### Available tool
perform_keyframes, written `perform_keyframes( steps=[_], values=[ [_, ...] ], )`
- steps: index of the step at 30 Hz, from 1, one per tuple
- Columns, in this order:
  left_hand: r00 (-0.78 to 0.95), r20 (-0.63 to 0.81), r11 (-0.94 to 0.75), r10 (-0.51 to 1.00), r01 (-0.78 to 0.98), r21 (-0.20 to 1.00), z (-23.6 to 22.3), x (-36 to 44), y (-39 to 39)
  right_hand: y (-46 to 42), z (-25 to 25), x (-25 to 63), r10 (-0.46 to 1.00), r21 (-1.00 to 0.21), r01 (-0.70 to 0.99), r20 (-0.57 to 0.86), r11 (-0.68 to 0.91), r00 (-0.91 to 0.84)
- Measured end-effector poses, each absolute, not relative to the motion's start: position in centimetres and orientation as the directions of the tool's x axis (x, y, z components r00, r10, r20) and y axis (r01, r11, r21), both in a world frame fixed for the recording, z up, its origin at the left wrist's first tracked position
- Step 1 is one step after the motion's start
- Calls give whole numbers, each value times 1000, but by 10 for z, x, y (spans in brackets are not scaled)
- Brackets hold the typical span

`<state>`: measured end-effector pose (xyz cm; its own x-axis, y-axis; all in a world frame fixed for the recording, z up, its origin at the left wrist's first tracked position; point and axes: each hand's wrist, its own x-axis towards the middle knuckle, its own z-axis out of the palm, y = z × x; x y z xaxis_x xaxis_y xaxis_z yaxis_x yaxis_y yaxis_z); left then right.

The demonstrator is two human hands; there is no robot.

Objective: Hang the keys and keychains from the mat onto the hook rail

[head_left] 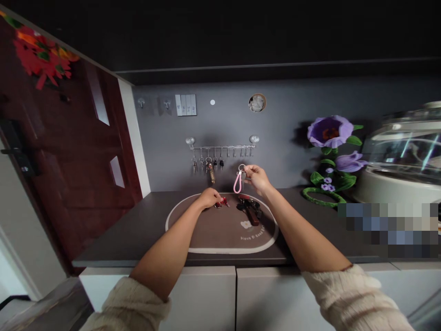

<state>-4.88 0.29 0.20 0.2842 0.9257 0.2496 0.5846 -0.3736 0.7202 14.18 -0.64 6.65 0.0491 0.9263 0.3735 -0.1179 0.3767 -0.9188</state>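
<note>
Between the pinched fingers of my right hand (255,178) hangs a key ring with a pink strap (237,183), held up in front of the wall, below the right half of the hook rail (223,147). My left hand (209,198) is low over the brown mat (206,234), its fingers closed at a small red key set (224,201) with a metal ring. A pile of dark keys (251,209) lies on the mat to the right. Several key sets (211,172) hang from the rail's left half; bare hooks show on its right half.
Purple artificial flowers (330,132) stand on the dark counter (131,225) at the right, beside a clear-domed appliance (406,151). A dark cabinet (241,37) overhangs the counter. White switches (186,105) and a round hole (257,103) are in the wall; a dark red door (86,174) is left.
</note>
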Motion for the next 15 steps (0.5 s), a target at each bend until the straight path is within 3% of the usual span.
perform_keyframes(
  steps=[4, 15],
  values=[
    [208, 353, -395, 912, 674, 624, 8, -50, 3, 3, 69, 141, 920, -915, -97, 391, 392, 30],
    [-18, 691, -514, 723, 655, 554, 28, -48, -2, 40, 87, 114, 868, -877, 8, 477, 480, 138]
  ],
)
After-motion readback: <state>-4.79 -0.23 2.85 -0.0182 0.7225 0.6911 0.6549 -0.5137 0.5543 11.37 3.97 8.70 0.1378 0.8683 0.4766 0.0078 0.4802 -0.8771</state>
